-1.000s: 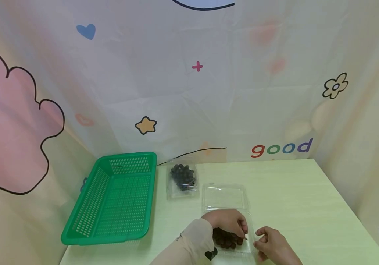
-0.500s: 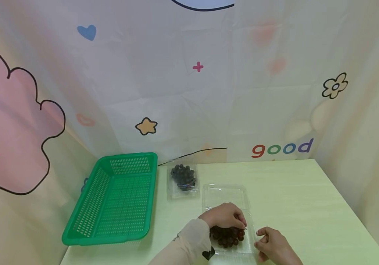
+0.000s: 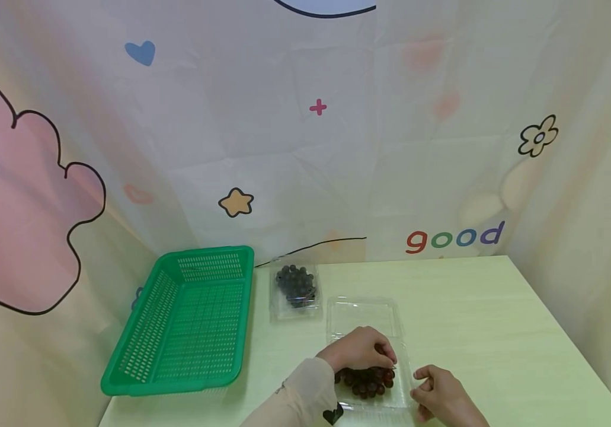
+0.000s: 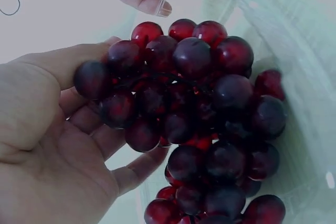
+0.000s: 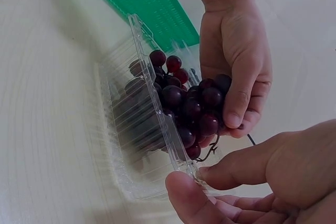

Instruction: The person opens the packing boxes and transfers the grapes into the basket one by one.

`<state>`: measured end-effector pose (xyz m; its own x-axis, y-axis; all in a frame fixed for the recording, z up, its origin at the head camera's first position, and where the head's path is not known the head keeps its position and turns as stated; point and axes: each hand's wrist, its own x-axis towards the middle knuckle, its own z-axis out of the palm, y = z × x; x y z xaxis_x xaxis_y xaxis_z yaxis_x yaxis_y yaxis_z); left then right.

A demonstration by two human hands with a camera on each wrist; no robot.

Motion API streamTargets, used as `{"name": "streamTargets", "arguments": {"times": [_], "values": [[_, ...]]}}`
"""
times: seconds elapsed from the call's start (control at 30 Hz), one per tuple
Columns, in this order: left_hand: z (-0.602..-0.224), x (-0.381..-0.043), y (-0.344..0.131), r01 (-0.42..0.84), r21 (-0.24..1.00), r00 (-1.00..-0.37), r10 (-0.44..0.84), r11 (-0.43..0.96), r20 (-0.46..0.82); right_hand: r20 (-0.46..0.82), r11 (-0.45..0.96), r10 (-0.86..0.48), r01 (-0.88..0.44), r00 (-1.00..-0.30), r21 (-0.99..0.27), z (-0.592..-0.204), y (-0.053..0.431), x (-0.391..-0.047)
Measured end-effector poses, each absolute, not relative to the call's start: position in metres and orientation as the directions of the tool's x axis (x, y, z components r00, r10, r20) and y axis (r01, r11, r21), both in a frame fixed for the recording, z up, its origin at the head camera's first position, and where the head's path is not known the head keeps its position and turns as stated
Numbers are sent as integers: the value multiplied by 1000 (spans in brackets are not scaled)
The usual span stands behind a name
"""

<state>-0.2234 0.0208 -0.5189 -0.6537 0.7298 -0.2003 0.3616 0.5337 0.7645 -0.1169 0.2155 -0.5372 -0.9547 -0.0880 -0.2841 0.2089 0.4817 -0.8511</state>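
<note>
A bunch of dark red grapes (image 3: 371, 386) lies partly in an open clear plastic clamshell box (image 3: 402, 391), whose lid (image 3: 364, 314) is folded back. My left hand (image 3: 361, 349) holds the bunch by its upper end, thumb over the outer grapes (image 4: 152, 98) and fingers beneath. In the right wrist view, a thin brown stem (image 5: 212, 149) sticks out of the bunch beside the left fingers. The box's rim (image 5: 167, 124) is pinched at one corner between thumb and finger of my right hand (image 3: 444, 394).
Left on the table stands a green plastic basket (image 3: 243, 320) with perforated walls. A second clear box (image 3: 278, 311) holding dark grapes (image 3: 296, 286) sits at the back, near the printed curtain (image 3: 337, 178).
My left hand has moved slightly back and to the left with the bunch, so more of the grapes show. The right hand has stayed at the box's rim.
</note>
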Motion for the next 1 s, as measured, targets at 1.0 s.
{"name": "streamTargets", "arguments": {"times": [1.0], "values": [[-513,-208,-3,431,770,-763,646,471,32,-281,464,-74,216,-957,-859,-534,212,-115]]}}
